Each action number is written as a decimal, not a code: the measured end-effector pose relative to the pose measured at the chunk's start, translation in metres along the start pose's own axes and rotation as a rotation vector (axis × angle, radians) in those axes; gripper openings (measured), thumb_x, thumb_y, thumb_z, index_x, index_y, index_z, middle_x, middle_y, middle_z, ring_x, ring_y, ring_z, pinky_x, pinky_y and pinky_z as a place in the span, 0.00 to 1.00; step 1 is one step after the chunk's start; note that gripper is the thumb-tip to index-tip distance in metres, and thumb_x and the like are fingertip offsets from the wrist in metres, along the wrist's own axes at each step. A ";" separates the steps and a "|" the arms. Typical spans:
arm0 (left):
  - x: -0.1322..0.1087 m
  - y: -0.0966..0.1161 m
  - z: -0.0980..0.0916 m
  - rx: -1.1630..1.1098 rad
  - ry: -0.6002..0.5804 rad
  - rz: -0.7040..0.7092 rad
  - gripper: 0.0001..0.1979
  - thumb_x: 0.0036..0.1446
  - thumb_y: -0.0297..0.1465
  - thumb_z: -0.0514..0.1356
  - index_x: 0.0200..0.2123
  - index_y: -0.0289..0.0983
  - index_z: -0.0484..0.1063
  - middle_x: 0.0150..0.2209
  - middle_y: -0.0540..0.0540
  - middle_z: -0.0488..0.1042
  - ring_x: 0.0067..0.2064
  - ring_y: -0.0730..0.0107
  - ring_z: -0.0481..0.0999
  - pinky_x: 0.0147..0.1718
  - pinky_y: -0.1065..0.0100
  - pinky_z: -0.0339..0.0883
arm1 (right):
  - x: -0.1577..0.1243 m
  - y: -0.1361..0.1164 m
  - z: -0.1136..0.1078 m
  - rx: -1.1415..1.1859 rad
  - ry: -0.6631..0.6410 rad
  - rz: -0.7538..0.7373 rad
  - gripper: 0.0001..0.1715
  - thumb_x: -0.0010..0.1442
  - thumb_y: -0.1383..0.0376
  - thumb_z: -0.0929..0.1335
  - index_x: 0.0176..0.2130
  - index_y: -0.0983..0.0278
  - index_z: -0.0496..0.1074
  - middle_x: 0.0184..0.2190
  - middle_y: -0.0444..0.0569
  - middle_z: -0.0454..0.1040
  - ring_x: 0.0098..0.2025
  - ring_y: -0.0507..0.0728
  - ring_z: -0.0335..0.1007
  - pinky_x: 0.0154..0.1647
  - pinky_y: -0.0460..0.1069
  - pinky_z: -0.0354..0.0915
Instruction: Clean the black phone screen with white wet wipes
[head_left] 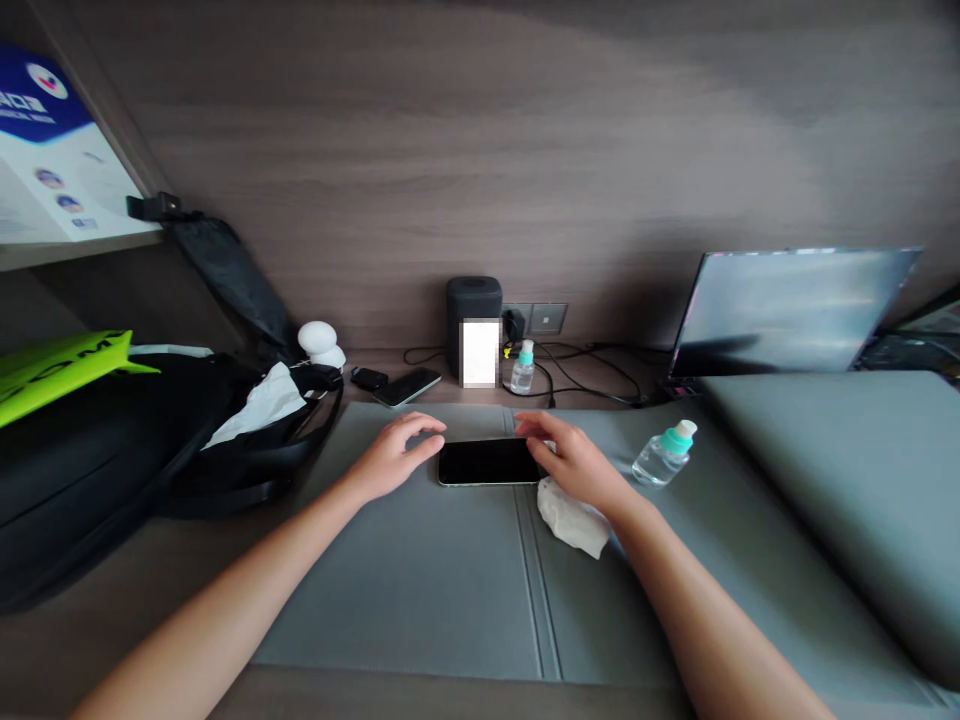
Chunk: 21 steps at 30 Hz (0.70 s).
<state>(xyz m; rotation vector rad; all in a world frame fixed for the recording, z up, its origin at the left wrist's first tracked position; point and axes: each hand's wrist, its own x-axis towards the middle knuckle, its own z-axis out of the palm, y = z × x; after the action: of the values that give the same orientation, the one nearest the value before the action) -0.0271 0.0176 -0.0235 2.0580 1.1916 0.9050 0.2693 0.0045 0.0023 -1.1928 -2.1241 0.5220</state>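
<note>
A smartphone [489, 463] with a dark screen lies sideways on the grey desk mat [405, 560]. My left hand [391, 455] is at its left end, thumb and fingers apart, with nothing held; the thumb tip comes close to the phone's edge. Over the phone's right end, my right hand [571, 460] has its thumb and fingers spread, and the thumb overlaps the corner. Whether it touches there I cannot tell. Beneath my right wrist is a crumpled white tissue [571, 520], partly hidden. A clear bottle with a teal-and-white top [664, 455] stands to the right.
A dark speaker [474, 295], a smaller bottle [523, 370], cables [592, 365] and another phone [409, 386] line the wall. A white rounded gadget [320, 342] is beside a black bag [112, 450] at left. A monitor [795, 315] and a grey cushion-like block [840, 470] occupy the right.
</note>
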 end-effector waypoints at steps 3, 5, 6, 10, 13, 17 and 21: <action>-0.004 0.001 0.000 0.122 -0.041 0.002 0.19 0.65 0.45 0.53 0.54 0.44 0.68 0.57 0.44 0.70 0.60 0.58 0.66 0.60 0.53 0.59 | -0.002 0.000 0.000 -0.023 -0.037 -0.009 0.23 0.62 0.67 0.62 0.57 0.63 0.68 0.45 0.51 0.78 0.46 0.58 0.75 0.50 0.54 0.67; -0.006 0.002 0.000 0.179 -0.073 0.003 0.22 0.67 0.46 0.51 0.59 0.45 0.64 0.60 0.44 0.67 0.62 0.59 0.64 0.63 0.52 0.55 | -0.003 0.000 0.000 -0.026 -0.043 -0.008 0.24 0.62 0.67 0.62 0.58 0.63 0.67 0.46 0.51 0.78 0.47 0.59 0.74 0.51 0.54 0.67; -0.007 0.002 0.000 0.201 -0.088 0.006 0.23 0.68 0.45 0.49 0.61 0.45 0.63 0.61 0.43 0.66 0.63 0.59 0.63 0.64 0.52 0.54 | -0.003 0.000 0.000 -0.024 -0.048 -0.011 0.24 0.62 0.67 0.63 0.58 0.62 0.67 0.47 0.52 0.78 0.48 0.59 0.74 0.52 0.55 0.67; -0.008 0.003 -0.002 0.274 -0.156 0.034 0.25 0.70 0.44 0.44 0.65 0.44 0.58 0.62 0.43 0.66 0.65 0.60 0.61 0.64 0.53 0.53 | -0.004 0.000 -0.002 -0.038 -0.106 -0.047 0.26 0.62 0.66 0.64 0.59 0.62 0.66 0.48 0.52 0.77 0.48 0.59 0.74 0.52 0.56 0.68; -0.009 0.005 -0.003 0.330 -0.200 0.062 0.26 0.70 0.45 0.45 0.66 0.44 0.56 0.63 0.44 0.64 0.66 0.60 0.58 0.64 0.55 0.53 | -0.004 0.002 -0.003 -0.057 -0.132 -0.069 0.27 0.61 0.65 0.67 0.60 0.60 0.65 0.51 0.52 0.75 0.51 0.59 0.72 0.54 0.57 0.67; -0.010 0.008 -0.003 0.375 -0.194 0.086 0.29 0.67 0.46 0.51 0.67 0.44 0.54 0.65 0.42 0.62 0.66 0.57 0.58 0.63 0.54 0.55 | -0.005 0.003 -0.001 -0.094 -0.133 -0.062 0.31 0.60 0.59 0.71 0.61 0.60 0.66 0.58 0.55 0.69 0.58 0.63 0.66 0.60 0.60 0.62; -0.010 0.009 -0.002 0.371 -0.190 0.103 0.33 0.63 0.46 0.57 0.67 0.45 0.54 0.63 0.41 0.64 0.64 0.55 0.62 0.61 0.54 0.58 | -0.006 0.005 0.001 -0.114 -0.170 -0.040 0.40 0.58 0.55 0.72 0.64 0.59 0.61 0.62 0.57 0.65 0.62 0.65 0.61 0.62 0.62 0.60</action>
<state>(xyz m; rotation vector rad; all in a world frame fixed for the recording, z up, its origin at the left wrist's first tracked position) -0.0278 0.0051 -0.0183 2.4561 1.2293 0.5449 0.2738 0.0020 -0.0038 -1.2028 -2.3444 0.5054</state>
